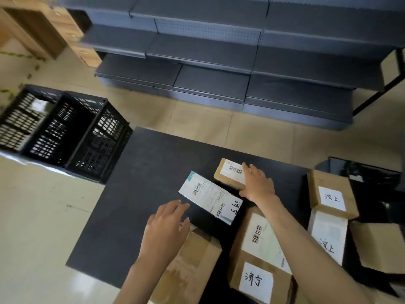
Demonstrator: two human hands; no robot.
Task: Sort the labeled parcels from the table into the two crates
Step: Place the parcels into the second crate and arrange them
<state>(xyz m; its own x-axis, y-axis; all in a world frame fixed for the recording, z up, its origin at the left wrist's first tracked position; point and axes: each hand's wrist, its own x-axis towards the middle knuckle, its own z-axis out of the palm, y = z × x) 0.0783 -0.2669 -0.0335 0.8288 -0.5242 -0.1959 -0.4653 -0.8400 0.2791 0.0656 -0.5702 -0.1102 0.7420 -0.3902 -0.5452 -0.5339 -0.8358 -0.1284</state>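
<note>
At the near edge of the black table (131, 194), a brown parcel (260, 268) carries a barcode sheet and a white label handwritten 济宁. Left of it lies an unlabelled brown box (192, 260), partly under the left hand (167, 224), which hovers with fingers straight and loosely spread, holding nothing. Just beyond its fingertips sits a white parcel (210, 197) with two barcodes and 济宁 written at its right end. To the right, a white-topped parcel (327, 238) reads 汶上, and the brown carton (331, 194) behind it bears the same 汶上 on a white square; a plain cardboard box (381, 249) lies beside them at the frame edge. Further back, the right hand (257, 183) lies flat, fingers extended, on a small brown parcel (230, 174) with a barcode label; whether the thumb curls round it cannot be told. On the floor to the left stand two black slatted crates, the nearer crate (87, 137) showing nothing inside, the farther crate (24, 119) holding something pale. Grey shelving (208, 51) runs behind.
</note>
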